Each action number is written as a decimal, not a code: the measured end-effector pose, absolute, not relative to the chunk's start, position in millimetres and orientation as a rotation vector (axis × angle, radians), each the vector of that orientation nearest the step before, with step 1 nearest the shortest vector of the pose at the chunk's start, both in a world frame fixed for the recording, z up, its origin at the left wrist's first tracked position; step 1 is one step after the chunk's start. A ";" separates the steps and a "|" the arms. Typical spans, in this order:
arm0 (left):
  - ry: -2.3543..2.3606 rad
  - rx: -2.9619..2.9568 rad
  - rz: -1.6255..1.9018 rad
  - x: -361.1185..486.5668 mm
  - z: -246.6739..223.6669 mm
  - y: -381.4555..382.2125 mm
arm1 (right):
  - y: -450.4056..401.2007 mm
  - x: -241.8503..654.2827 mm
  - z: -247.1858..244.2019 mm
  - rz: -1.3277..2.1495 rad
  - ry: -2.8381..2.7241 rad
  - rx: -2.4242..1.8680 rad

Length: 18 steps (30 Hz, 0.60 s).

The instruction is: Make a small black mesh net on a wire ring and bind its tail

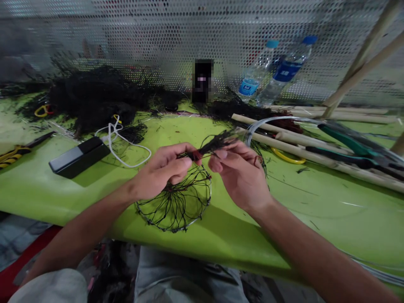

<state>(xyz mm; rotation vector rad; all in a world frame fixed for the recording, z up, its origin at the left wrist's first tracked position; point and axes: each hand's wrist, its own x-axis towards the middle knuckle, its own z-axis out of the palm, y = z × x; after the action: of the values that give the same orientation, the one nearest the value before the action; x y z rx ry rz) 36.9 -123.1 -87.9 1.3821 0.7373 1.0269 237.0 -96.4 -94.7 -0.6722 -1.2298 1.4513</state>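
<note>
My left hand [167, 169] pinches the gathered end of a dark netting bundle [206, 148], just where reddish-brown twine [197, 155] is wrapped round it. Thumb and fingers of my right hand [241, 172] close on the loose, frayed strands at the bundle's other side. A bit of the reddish twine also shows by the right hand's fingers. Below, the black knotted net spreads out to a round wire hoop [175, 230], tied along its rim and resting at the table's near side. Part of the net is hidden behind my left hand.
On the green table [110, 206] lie a power bank [80, 156] with a white cable, yellow-black pliers [23, 149] and a heap of black netting [91, 92]. To the right are wooden sticks [331, 162], green-handled pliers [350, 141], coiled wire [284, 119] and two water bottles [285, 69].
</note>
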 end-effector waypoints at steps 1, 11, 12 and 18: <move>0.697 1.338 1.024 37.5 -87.9 -123.1 | -96.4 236.9 -93.2 1.455 -1.219 -0.675; 0.731 1.269 1.112 43.6 -87.1 -121.1 | -96.6 237.5 -87.4 1.423 -1.138 -0.521; 0.732 1.265 1.109 43.1 -86.6 -120.9 | -93.9 239.9 -87.8 1.393 -1.163 -0.515; 0.661 1.234 1.080 40.8 -83.8 -119.3 | -78.2 247.8 -94.3 1.378 -1.281 -0.547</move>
<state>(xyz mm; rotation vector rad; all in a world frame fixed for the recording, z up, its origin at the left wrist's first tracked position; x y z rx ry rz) 40.8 -119.3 -83.8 1.2342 0.6610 1.0804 247.8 -78.2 -94.3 -0.5469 -1.2809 1.3775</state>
